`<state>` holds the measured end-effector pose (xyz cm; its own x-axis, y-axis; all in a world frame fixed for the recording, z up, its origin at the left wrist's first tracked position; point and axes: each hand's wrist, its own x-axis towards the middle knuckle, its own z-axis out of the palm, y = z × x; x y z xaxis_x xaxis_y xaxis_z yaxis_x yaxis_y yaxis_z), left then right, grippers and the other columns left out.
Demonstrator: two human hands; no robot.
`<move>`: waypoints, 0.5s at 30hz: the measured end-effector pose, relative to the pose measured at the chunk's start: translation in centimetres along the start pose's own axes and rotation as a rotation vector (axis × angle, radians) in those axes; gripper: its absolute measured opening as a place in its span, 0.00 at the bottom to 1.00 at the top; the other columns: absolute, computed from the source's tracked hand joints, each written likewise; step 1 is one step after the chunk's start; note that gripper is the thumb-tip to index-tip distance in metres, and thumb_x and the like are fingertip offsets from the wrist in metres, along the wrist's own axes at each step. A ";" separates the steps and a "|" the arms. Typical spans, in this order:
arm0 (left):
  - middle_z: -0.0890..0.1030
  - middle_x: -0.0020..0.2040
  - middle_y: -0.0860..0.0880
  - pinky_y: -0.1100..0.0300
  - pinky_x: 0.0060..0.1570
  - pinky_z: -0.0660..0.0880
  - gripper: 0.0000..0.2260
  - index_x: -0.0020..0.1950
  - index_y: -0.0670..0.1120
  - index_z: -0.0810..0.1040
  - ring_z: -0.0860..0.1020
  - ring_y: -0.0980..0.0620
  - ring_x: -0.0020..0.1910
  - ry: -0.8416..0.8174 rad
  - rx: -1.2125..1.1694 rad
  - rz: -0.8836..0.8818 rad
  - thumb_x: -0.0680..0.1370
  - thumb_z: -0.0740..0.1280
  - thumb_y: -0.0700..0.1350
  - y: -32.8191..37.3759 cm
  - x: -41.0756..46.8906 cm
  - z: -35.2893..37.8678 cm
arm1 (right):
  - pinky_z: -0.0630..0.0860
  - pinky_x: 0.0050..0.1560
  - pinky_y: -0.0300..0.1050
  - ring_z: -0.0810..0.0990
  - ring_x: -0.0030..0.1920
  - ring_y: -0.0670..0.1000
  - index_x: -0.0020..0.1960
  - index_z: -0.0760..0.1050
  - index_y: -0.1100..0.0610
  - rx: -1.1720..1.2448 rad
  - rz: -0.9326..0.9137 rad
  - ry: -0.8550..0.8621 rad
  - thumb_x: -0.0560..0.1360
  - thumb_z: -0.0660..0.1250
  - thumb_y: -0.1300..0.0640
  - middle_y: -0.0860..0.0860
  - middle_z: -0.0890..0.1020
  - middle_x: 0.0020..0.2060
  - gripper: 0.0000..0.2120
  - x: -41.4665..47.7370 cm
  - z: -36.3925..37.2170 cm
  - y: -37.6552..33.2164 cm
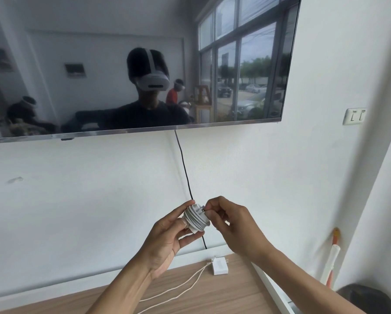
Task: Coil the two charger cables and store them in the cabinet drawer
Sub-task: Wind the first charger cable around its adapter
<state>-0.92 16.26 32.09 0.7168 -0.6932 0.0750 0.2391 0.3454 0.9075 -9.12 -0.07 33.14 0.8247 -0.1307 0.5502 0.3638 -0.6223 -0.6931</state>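
A white charger with its cable wound tightly round it point(195, 219) is held up in front of the wall. My left hand point(169, 239) grips it from the left, fingers curled round the bundle. My right hand point(233, 225) pinches the cable's end at the top right of the bundle. A second white charger block point(220, 265) lies on the wooden cabinet top point(233, 291), and its white cable point(178, 288) trails loose toward the lower left. The drawer is out of view.
A wall-mounted TV point(122, 64) hangs above, with a black cord point(185, 175) running down the wall behind my hands. A wall socket point(354, 116) is at the right. A white and orange stick point(331, 259) leans in the right corner.
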 end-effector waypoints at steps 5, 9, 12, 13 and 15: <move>0.84 0.56 0.42 0.51 0.51 0.81 0.15 0.64 0.43 0.77 0.83 0.45 0.51 0.010 -0.012 -0.009 0.81 0.58 0.35 0.8 0.1 0.0 | 0.77 0.43 0.45 0.78 0.39 0.54 0.51 0.79 0.53 0.175 0.104 -0.111 0.76 0.69 0.60 0.54 0.80 0.38 0.05 0.7 -1.4 0.1; 0.83 0.57 0.42 0.52 0.50 0.81 0.15 0.63 0.43 0.78 0.82 0.44 0.51 -0.019 -0.011 -0.030 0.80 0.58 0.34 0.9 0.1 0.0 | 0.76 0.46 0.41 0.79 0.40 0.48 0.47 0.79 0.53 0.271 0.123 -0.167 0.75 0.68 0.67 0.50 0.82 0.39 0.09 1.4 -2.0 0.2; 0.83 0.57 0.41 0.52 0.51 0.81 0.16 0.64 0.43 0.78 0.82 0.44 0.51 -0.038 -0.018 -0.039 0.80 0.58 0.34 0.9 0.2 0.0 | 0.77 0.46 0.44 0.78 0.40 0.48 0.43 0.79 0.50 0.235 0.091 -0.145 0.74 0.67 0.69 0.47 0.82 0.38 0.13 1.6 -1.9 0.2; 0.83 0.57 0.41 0.52 0.50 0.81 0.16 0.64 0.43 0.78 0.82 0.44 0.51 -0.041 -0.033 -0.040 0.80 0.58 0.34 0.9 0.2 0.0 | 0.77 0.46 0.45 0.78 0.39 0.48 0.43 0.79 0.49 0.212 0.077 -0.120 0.73 0.67 0.66 0.45 0.82 0.37 0.12 1.5 -1.7 0.1; 0.82 0.58 0.40 0.53 0.48 0.81 0.16 0.63 0.43 0.78 0.81 0.44 0.51 -0.043 -0.082 -0.040 0.78 0.60 0.35 0.9 0.3 -0.1 | 0.77 0.45 0.45 0.79 0.38 0.51 0.43 0.78 0.48 0.149 0.055 -0.054 0.72 0.66 0.60 0.42 0.81 0.37 0.07 1.4 -1.4 0.0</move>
<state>-0.39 16.44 32.86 0.6770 -0.7337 0.0586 0.3214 0.3663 0.8732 -8.59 -1.27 34.56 0.8659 -0.1169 0.4863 0.3742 -0.4937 -0.7850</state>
